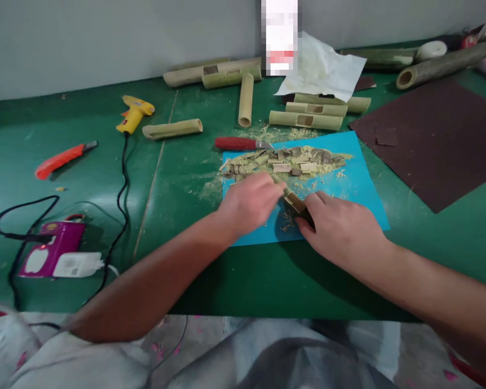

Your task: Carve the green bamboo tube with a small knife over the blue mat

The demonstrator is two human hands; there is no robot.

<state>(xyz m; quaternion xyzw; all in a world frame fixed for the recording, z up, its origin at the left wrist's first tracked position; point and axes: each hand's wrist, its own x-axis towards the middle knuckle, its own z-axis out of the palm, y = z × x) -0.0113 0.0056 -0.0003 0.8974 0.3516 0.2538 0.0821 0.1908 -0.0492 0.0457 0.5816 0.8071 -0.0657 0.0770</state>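
Note:
A short bamboo tube (295,202) with a rectangular opening cut in its side is held at a slant over a blue sheet (364,183). My right hand (344,227) is closed round its lower right end. My left hand (253,201) is closed at its upper left end, near the opening; the fingers hide most of that end. Just beyond my hands lies a heap of bamboo chips and shavings (283,162) on the sheet. A carving tool with a red handle (235,143) rests at the sheet's far left edge, its metal tip by the chips.
Several notched bamboo tubes (305,120) lie at the back, below a white paper (324,67). A dark brown sheet (437,146) is on the right. On the left are a yellow glue gun (133,113), a red utility knife (62,160) and a purple power strip (56,243) with cords.

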